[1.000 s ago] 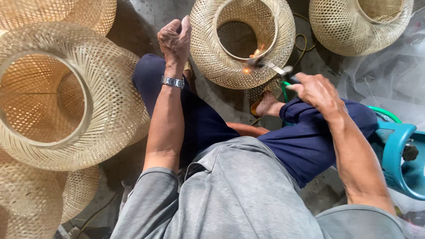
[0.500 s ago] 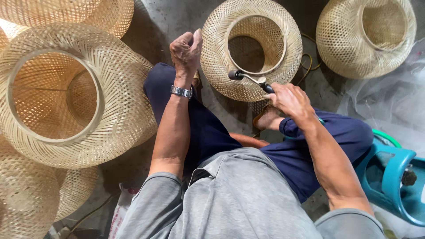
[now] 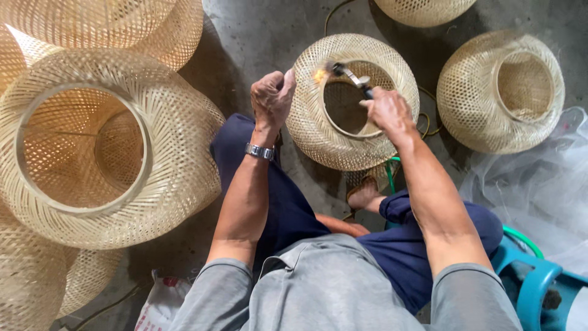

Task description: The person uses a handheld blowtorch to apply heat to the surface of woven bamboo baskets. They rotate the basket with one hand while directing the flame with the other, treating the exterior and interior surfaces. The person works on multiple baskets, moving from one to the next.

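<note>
Torch [image 3: 349, 75] over middle shade [image 3: 352, 101]; larger shade [image 3: 177, 153] left, another shade [image 3: 499, 92] right.

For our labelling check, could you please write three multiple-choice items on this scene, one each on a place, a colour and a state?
1. Where does the torch flame touch the shade in hand?
A. its inner rim
B. its base on the floor
C. its outer right side

2. What colour is the stool at lower right?
A. red
B. blue
C. white

3. What is the left hand doing?
A. lying flat on the knee
B. holding the torch
C. gripping the shade's edge

Answers: 1 A, the flame glows at the rim of the opening. 2 B, its plastic is blue. 3 C, its fingers close on the shade's left edge while the right hand holds the torch.
</note>
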